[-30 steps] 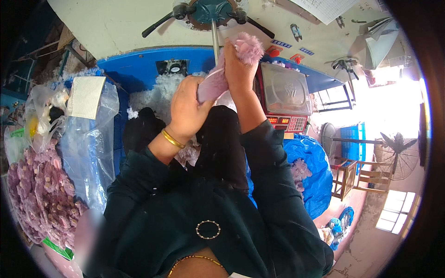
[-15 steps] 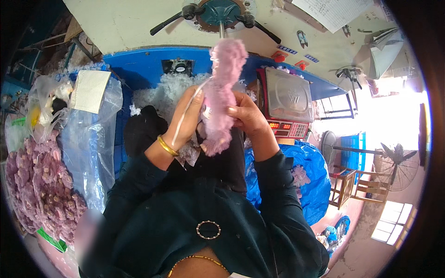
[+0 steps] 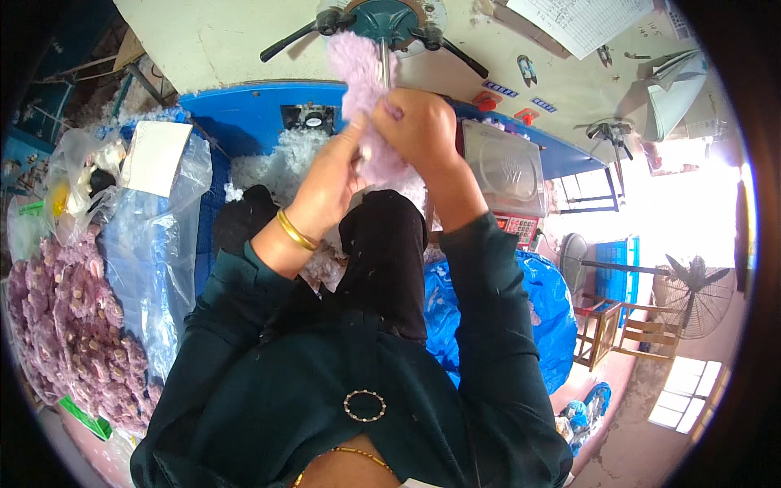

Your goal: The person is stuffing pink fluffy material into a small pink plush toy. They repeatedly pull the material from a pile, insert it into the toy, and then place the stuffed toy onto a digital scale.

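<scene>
A pink fluffy plush piece (image 3: pixel 363 89) is held up against the thin metal nozzle (image 3: pixel 384 67) of a teal stuffing machine (image 3: pixel 382 18). My left hand (image 3: pixel 332 180), with a gold bangle on its wrist, grips the plush from the left and below. My right hand (image 3: pixel 416 130) is closed on the plush from the right, close to the nozzle. Both hands touch each other around the plush. White loose stuffing (image 3: pixel 272 167) lies just behind my left hand.
A blue bin (image 3: pixel 244 114) holds the stuffing. At left stand a clear plastic bag (image 3: pixel 154 236) and a heap of purple plush pieces (image 3: pixel 65 333). A scale (image 3: pixel 508 175) sits at right, above a blue bag (image 3: pixel 553 317). A fan (image 3: pixel 691 289) stands far right.
The plush was held lower in front of my hands; both hands have now lifted it and pushed it up onto the machine's nozzle.
</scene>
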Demonstrator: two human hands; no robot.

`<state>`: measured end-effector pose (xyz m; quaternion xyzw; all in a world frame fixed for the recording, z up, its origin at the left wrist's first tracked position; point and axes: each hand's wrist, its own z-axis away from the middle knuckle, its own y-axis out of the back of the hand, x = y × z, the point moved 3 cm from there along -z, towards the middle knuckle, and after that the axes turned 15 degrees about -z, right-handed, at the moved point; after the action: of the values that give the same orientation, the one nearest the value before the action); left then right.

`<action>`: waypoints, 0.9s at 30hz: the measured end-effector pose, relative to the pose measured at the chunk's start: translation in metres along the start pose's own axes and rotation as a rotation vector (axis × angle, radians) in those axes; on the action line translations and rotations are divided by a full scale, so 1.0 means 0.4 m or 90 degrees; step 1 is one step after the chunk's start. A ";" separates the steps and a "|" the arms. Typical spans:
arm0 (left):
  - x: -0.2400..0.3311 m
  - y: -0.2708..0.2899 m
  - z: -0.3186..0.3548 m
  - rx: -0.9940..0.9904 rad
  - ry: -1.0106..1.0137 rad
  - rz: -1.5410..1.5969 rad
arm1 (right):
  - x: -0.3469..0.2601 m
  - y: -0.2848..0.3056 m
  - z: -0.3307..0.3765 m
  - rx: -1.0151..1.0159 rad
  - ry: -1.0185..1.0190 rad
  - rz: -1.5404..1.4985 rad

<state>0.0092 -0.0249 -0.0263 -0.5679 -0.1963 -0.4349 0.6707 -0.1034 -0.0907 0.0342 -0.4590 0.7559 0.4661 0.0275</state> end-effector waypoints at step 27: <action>-0.016 0.024 -0.065 -0.029 -0.022 0.151 | 0.081 -0.079 -0.118 0.046 -0.248 0.018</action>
<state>0.0077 -0.0470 -0.0440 -0.6095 -0.1296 -0.3472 0.7008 -0.0811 -0.1514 0.0241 -0.3482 0.7588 0.5189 0.1836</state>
